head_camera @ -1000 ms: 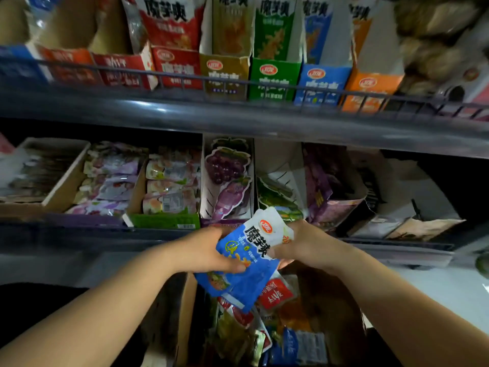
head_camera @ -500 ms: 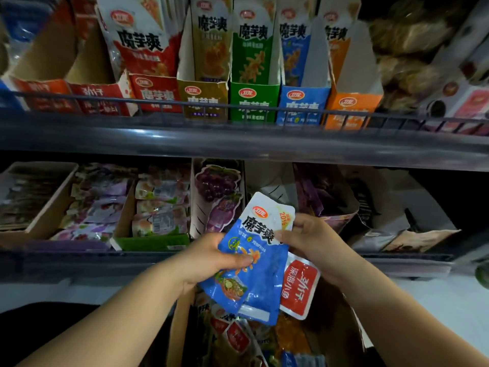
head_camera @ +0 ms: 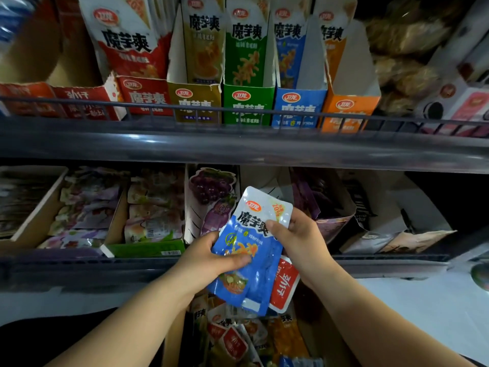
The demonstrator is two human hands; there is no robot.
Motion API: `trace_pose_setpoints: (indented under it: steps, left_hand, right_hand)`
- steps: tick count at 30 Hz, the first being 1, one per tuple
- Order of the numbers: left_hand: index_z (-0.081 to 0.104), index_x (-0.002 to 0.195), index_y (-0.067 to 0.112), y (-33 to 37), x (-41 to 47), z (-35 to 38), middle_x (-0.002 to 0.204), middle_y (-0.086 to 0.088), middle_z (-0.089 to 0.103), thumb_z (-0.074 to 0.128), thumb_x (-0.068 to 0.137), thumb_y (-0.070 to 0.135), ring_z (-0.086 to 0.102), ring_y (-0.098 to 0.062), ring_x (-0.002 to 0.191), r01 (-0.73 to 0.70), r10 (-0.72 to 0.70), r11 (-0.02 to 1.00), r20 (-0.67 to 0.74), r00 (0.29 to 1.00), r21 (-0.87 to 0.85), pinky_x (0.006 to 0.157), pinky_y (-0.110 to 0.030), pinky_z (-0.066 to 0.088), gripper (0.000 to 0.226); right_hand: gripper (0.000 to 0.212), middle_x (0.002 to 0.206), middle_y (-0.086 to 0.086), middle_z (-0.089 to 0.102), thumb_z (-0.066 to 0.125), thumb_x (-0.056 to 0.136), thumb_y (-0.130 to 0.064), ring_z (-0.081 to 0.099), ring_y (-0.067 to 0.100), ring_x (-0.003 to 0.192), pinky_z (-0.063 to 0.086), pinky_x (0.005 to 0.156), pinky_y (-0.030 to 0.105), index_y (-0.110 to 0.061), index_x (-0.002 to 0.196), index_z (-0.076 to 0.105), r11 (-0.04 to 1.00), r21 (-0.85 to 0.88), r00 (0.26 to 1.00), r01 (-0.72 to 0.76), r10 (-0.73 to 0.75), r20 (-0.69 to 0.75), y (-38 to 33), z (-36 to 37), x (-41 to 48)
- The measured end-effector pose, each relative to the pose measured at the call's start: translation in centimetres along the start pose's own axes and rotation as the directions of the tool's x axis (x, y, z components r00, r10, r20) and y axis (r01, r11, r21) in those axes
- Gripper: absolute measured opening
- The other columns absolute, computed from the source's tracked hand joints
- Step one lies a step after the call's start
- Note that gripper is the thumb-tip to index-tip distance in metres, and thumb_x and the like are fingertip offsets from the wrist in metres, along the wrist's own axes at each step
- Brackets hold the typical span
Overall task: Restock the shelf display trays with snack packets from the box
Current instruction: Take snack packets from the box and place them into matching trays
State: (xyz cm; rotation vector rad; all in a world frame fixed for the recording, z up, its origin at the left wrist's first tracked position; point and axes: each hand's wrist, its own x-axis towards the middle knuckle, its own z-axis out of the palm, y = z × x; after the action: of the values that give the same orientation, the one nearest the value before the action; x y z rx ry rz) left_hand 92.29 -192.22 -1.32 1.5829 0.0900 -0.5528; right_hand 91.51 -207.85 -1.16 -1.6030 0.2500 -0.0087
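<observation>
A blue snack packet is held upright in front of the lower shelf by both hands. My left hand grips its left edge, thumb across the front. My right hand pinches its upper right part, and a red packet sticks out below that hand, behind the blue one. Under them the cardboard box holds several mixed packets. On the upper shelf stand the display trays: red, yellow, green, blue and orange.
A wire rail runs along the upper shelf's front. The lower shelf holds trays of pastel packets, a grape-print box and purple bags. Brown bagged goods fill the upper right.
Both hands have lifted the blue packet up out of the box toward the shelf. The red packet has come up behind it. The view has tilted upward.
</observation>
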Motion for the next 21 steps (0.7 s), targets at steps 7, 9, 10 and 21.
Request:
trace_pose_setpoints:
  steps: [7, 9, 10, 21]
  left_hand:
    - [0.061, 0.083, 0.013, -0.34, -0.26, 0.09, 0.062, 0.006, 0.07, 0.068, 0.072, -0.004, 0.064, -0.004, 0.053, 0.0, 0.002, 0.998, 0.03, 1.0, -0.067, 0.052, -0.014, 0.05, 0.022]
    - [0.061, 0.08, 0.011, -0.29, -0.29, 0.11, 0.059, 0.005, 0.069, 0.066, 0.073, -0.007, 0.064, -0.005, 0.052, -0.009, 0.01, 0.996, 0.021, 1.0, -0.09, 0.05, -0.014, 0.05, 0.02]
    - [0.061, 0.079, 0.011, -0.24, -0.31, 0.12, 0.059, 0.005, 0.069, 0.066, 0.073, -0.008, 0.065, -0.005, 0.052, -0.012, 0.014, 0.995, 0.018, 1.0, -0.098, 0.049, -0.014, 0.05, 0.02]
    - [0.059, 0.085, 0.011, 0.41, -0.21, 0.44, 0.06, 0.007, 0.07, 0.068, 0.07, -0.01, 0.065, -0.003, 0.055, -0.054, 0.058, 0.997, 0.066, 0.996, -0.057, 0.05, -0.013, 0.049, 0.028]
  right_hand:
    - [0.012, 0.085, 0.006, 0.068, 0.047, 0.094, -0.02, 0.067, 0.024, 0.078, 0.053, 0.077, 0.045, -0.017, 0.084, 0.055, 0.993, 0.101, 0.991, -0.056, 0.068, -0.118, 0.16, -0.14, 0.33]
    - [0.01, 0.083, 0.003, 0.069, 0.049, 0.093, -0.022, 0.067, 0.019, 0.074, 0.054, 0.073, 0.04, -0.016, 0.086, 0.054, 0.986, 0.149, 0.989, -0.077, 0.094, -0.11, 0.08, 0.01, 0.25]
    - [0.006, 0.086, 0.003, 0.069, 0.052, 0.091, -0.023, 0.068, 0.018, 0.075, 0.055, 0.073, 0.039, -0.016, 0.089, 0.054, 0.984, 0.166, 0.99, -0.07, 0.089, -0.106, 0.02, 0.03, 0.28]
    - [0.006, 0.075, -0.003, 0.068, 0.057, 0.088, -0.011, 0.067, 0.006, 0.062, 0.054, 0.054, 0.021, -0.013, 0.082, 0.054, 0.985, 0.17, 0.985, 0.024, 0.006, -0.174, -0.51, -0.72, 0.51]
